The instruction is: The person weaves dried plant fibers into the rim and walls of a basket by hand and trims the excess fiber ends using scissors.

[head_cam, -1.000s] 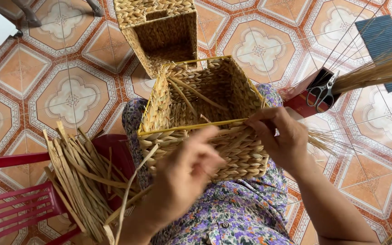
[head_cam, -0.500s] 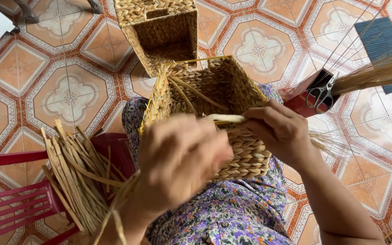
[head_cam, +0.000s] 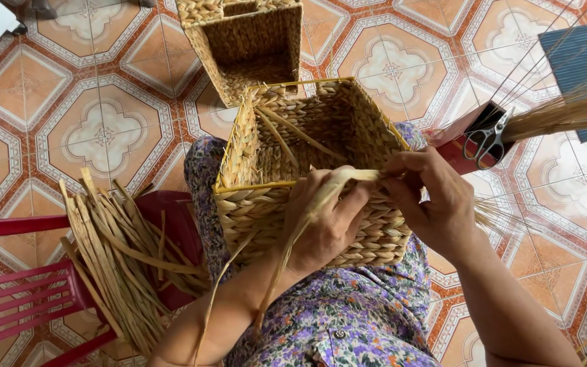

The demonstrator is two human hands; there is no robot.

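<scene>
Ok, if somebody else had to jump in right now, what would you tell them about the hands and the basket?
Left hand: gripping a dried straw strand against the front rim of the woven basket on the lap.
Right hand: pinching the same strand's end at the rim.
Done: basket walls are woven; a yellow frame shows along the rim.
Left: loose strands stick up inside the basket.
Spare straw bundle lies on the red chair; scissors sit to the right; a second basket is on the floor.

Home weaving spot, patterned floor tiles (head_cam: 103, 129), reed bundle (head_cam: 113, 258)
</scene>
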